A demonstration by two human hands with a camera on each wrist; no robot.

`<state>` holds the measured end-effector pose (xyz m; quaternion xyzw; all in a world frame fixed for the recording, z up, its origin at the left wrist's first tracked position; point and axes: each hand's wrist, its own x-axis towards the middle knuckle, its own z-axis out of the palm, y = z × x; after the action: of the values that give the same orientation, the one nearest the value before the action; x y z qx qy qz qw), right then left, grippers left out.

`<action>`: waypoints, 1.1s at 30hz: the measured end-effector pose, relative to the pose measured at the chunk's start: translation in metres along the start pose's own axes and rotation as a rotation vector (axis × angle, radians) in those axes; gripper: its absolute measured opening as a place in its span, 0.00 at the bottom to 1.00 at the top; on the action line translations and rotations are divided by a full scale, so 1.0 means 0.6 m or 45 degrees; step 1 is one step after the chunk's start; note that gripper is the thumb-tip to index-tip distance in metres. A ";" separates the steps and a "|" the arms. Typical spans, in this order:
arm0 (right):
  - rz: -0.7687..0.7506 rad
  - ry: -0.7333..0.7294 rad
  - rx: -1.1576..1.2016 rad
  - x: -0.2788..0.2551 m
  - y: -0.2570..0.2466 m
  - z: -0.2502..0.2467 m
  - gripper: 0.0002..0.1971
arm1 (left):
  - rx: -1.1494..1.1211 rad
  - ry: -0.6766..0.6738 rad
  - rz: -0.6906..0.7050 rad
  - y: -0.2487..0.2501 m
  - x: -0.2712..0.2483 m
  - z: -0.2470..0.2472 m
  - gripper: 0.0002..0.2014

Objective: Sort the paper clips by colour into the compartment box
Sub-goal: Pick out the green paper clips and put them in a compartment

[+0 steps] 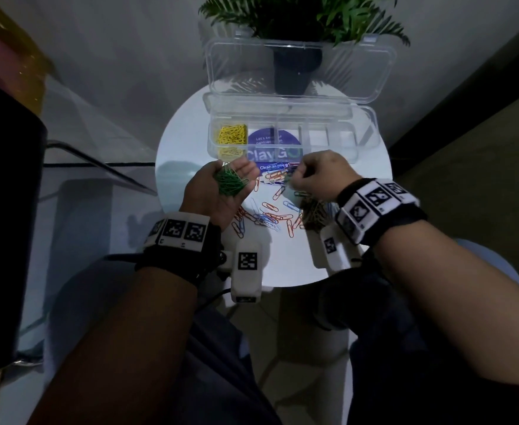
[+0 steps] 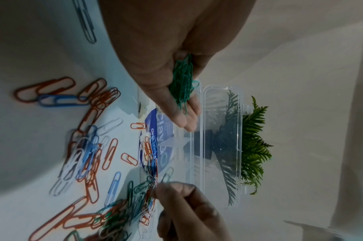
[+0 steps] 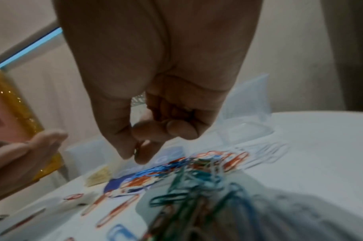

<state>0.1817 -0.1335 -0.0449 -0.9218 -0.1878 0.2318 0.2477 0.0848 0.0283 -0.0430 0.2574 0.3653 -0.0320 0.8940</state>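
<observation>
Across the near half of the round white bench (image 1: 184, 142) lay the unsorted paper clips (image 1: 270, 213) — orange, blue, white and a few green, loose and tangled between the two wrists. They sat just in front of the clear compartment box (image 1: 365, 139), whose lid (image 1: 374, 69) stood open against a potted plant (image 1: 298, 65), presumably so that each colour could be dropped straight in. Only the leftmost compartment was filled, with yellow clips (image 1: 233, 134); the others looked empty.

The left hand (image 1: 221, 191) was turned palm up, fingers relaxed and slightly cupped, serving as a tray for a heap of green clips (image 1: 230, 182) — a sensible way to gather one colour and carry it over in a single trip. The right hand (image 1: 316, 176) hovered over the tangle with its fingers curled and thumb and forefinger closed together on something small and dark, likely another green clip, though the blurred wrist view left its colour uncertain. Green, by this reading, was the colour in hand.
</observation>
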 end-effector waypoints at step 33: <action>-0.172 -0.121 -0.360 0.002 0.027 0.011 0.13 | 0.075 0.020 -0.031 -0.016 0.009 0.017 0.23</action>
<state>0.1833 -0.1437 -0.0592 -0.9207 -0.2916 0.2291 0.1214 0.0930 0.0160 -0.0444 0.2793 0.3743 -0.0514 0.8827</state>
